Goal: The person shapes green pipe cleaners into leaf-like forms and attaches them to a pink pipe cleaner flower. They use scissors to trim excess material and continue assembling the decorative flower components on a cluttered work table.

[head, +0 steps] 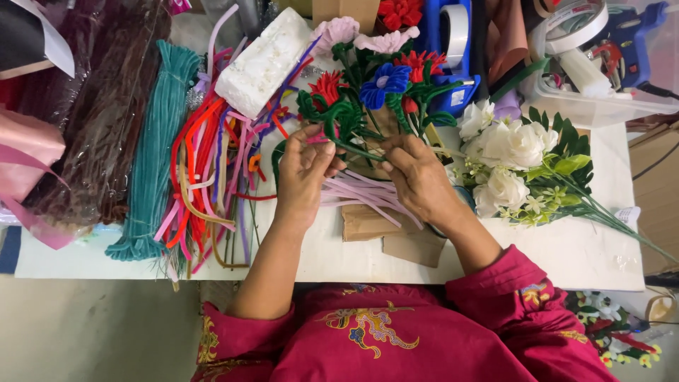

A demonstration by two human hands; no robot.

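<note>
White tabletop (566, 247), crowded at its far edge with craft supplies, fills the head view, with a person in a red embroidered top seated at its near edge.

Both hands meet at the middle of the table over a loose sheaf of pale pink pipe cleaners (361, 194), which lies on scraps of brown cardboard (396, 237), close enough to draw from. The left hand (303, 177) pinches a short pink pipe cleaner piece (318, 139) between thumb and fingertips, held right against a green stem (353, 149). The right hand (419, 177) is curled closed around that stem's lower end, apparently to steady it while the other hand works. The stem runs up into a bunch of fuzzy handmade flowers: a red flower (327, 86), a blue flower (385, 81) and pale pink blooms (385, 40) behind, all with twisted green chenille leaves.

To the left lie a thick teal chenille bundle (152, 152) and a tangle of red, orange and pink pipe cleaners (205, 170), sorted roughly by colour. A white foam block (263, 62) rests above them. To the right, white artificial roses (509, 152) with glossy green leaves spread across the table, near a clear plastic bin (601, 106) and a blue tape dispenser (453, 42).
</note>
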